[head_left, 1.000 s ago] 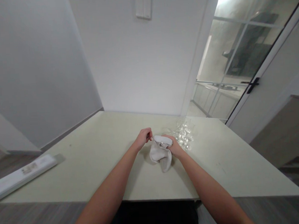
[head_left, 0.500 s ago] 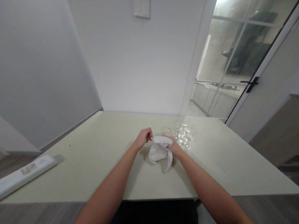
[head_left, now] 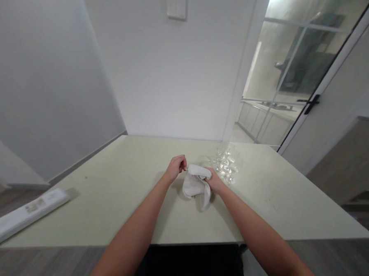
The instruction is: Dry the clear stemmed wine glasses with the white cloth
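My right hand (head_left: 215, 180) is closed on a folded white cloth (head_left: 194, 185), which hangs just above the table or touches it; which of the two I cannot tell. At the cloth's upper left edge is my left hand (head_left: 177, 166), its fingers pinched together. Something small and shiny shows at those fingertips, too small to name. Just beyond my right hand, a cluster of clear, glassy pieces (head_left: 226, 165) is spread on the pale table (head_left: 119, 199).
A long white power strip (head_left: 30, 214) lies across the table's left front corner. The white wall (head_left: 172, 85) rises behind the far edge. On the right stands a glass-paned door (head_left: 279, 67) with a black handle (head_left: 311, 103).
Both hands and the cloth have shifted very slightly up and left in view. The pinch of my left hand and the hold on the cloth are unchanged.
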A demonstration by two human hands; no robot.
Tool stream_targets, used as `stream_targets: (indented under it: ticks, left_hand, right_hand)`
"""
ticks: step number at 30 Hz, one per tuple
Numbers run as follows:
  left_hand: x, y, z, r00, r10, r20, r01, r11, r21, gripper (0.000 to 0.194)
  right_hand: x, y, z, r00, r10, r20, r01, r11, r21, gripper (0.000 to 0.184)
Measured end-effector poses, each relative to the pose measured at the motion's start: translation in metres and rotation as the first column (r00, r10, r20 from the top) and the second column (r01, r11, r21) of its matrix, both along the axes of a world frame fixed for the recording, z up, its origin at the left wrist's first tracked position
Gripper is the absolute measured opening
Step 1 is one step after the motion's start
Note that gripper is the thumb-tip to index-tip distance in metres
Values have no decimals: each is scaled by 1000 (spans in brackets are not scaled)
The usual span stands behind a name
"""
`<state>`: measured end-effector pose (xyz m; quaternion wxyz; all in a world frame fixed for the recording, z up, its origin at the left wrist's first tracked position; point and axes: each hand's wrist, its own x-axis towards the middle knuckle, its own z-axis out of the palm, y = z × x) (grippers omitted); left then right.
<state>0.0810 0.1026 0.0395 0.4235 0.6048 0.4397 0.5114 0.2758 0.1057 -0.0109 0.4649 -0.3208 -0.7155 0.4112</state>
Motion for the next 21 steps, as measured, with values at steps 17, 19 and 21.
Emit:
stream_targets:
  ticks: [17,19,21]
  left_hand:
    - [-4,3,-4,973,-117,201,132,989,-61,34]
    - [-4,3,-4,972,-100,211,115,991,-60,34]
    - [-3,4,-4,970,-75,232,91,994,-56,34]
  right_hand:
    - [-6,-10,13,983,55,-177,-110,943,-314,25]
    - [-6,-8,11,973,-34,-229,-79,881,-466,34]
    - [-6,-8,10,962,-81,-261,-76,838,-541,38]
